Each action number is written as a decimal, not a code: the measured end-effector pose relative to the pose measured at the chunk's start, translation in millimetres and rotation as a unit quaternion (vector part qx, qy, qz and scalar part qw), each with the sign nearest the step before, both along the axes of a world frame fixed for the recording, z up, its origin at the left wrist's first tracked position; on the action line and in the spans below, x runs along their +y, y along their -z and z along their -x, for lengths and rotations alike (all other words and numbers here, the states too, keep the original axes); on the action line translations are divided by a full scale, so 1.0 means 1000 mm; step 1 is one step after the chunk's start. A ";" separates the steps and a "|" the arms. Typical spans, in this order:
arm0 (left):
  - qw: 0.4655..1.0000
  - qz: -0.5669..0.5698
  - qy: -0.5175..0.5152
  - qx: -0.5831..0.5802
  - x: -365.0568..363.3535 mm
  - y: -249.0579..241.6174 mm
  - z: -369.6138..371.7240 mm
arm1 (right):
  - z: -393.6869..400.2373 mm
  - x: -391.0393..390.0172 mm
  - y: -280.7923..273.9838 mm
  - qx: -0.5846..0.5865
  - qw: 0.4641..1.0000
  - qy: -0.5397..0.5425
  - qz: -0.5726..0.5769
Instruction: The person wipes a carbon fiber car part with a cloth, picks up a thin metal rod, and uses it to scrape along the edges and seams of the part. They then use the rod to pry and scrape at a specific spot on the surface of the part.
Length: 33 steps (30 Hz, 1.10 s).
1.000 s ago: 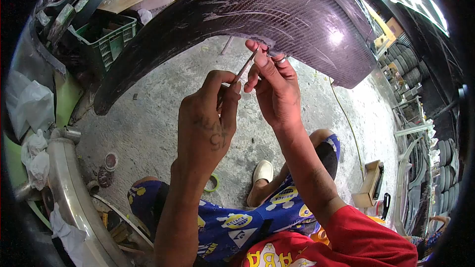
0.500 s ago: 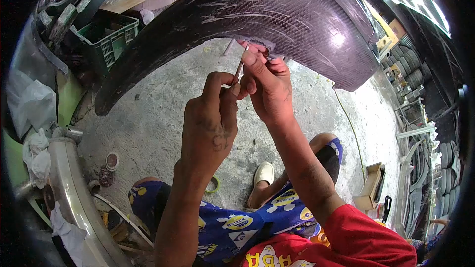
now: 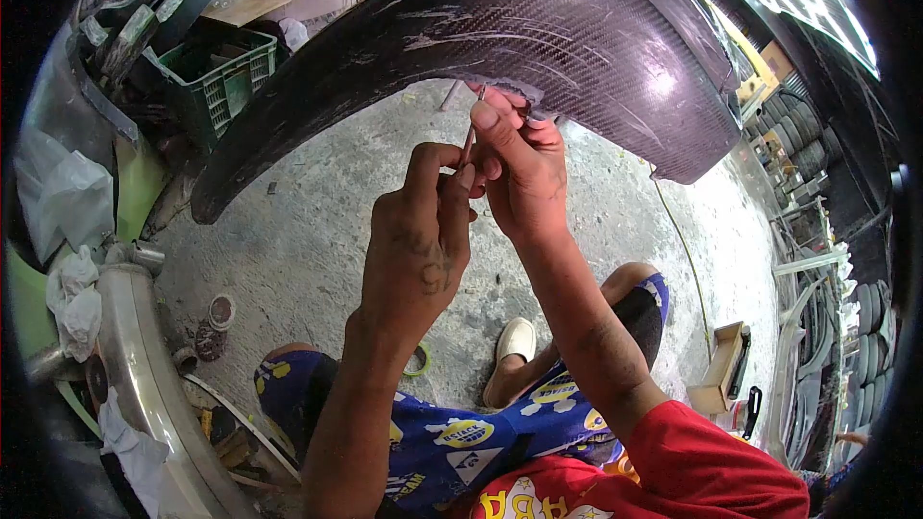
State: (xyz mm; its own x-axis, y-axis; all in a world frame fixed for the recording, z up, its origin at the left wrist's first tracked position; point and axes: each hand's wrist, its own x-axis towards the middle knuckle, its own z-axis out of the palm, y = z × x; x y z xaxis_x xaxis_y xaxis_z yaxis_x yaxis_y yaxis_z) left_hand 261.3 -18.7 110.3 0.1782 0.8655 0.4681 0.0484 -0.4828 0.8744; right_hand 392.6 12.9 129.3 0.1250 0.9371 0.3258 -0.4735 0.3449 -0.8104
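A dark, scratched carbon-fibre panel (image 3: pixel 596 67), curved like a fender, arches across the top of the head view. Its lower edge has a ragged grey patch (image 3: pixel 510 88) near the middle. My left hand (image 3: pixel 413 235) is closed in a pinch around a thin rod (image 3: pixel 468 146) with a metallic tip, which points up to that patch. Right at the ragged edge, my right hand (image 3: pixel 524 163) has its thumb and fingers bent together, the thumb against the rod's upper part. I cannot tell what else lies between its fingers.
A green crate (image 3: pixel 221 86) stands behind the panel at left. Nearer, a metallic curved part (image 3: pixel 144 356) lies beside plastic sheeting (image 3: pixel 67 192). On the concrete floor are a roll of green tape (image 3: pixel 417 360), a tin (image 3: pixel 221 312) and a cardboard box (image 3: pixel 719 370).
The panel appears shifted slightly rightward in view. My left hand has moved a little to the right along with the rod; my right hand stays at the panel's edge.
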 end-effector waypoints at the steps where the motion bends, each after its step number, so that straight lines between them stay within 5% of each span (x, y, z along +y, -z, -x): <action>1: 1.000 0.004 0.003 0.001 0.000 0.000 0.000 | -0.001 0.000 0.000 0.000 1.000 0.000 -0.001; 33: 0.989 -0.107 -0.101 -0.002 0.009 -0.003 0.016 | -0.001 0.001 0.002 0.006 1.000 0.004 -0.029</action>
State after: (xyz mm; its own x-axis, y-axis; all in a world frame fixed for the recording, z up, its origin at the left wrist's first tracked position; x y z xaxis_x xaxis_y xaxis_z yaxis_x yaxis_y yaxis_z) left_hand 245.0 -9.6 113.8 0.0090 0.7648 0.6443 0.1593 -0.6371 0.7541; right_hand 393.7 14.3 127.7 0.1372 0.9160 0.3770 -0.4803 0.3944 -0.7835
